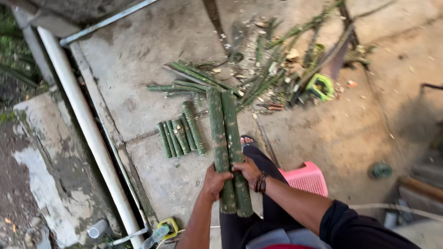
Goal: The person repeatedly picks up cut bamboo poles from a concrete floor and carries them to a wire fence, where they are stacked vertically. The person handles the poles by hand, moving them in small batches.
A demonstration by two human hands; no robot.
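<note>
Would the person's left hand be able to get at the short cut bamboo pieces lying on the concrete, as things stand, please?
Probably not straight away: the left hand is wrapped around the two long bamboo halves, as is the right hand. The short pieces lie uncovered on the concrete, farther out.

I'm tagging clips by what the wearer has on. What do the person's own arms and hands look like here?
Both forearms are bare. The right hand has a dark beaded bracelet at the wrist, and a black short sleeve covers the upper right arm. The left hand has no glove, ring or band that shows, and no sleeve is visible on that arm. Neither hand is gloved.
</note>
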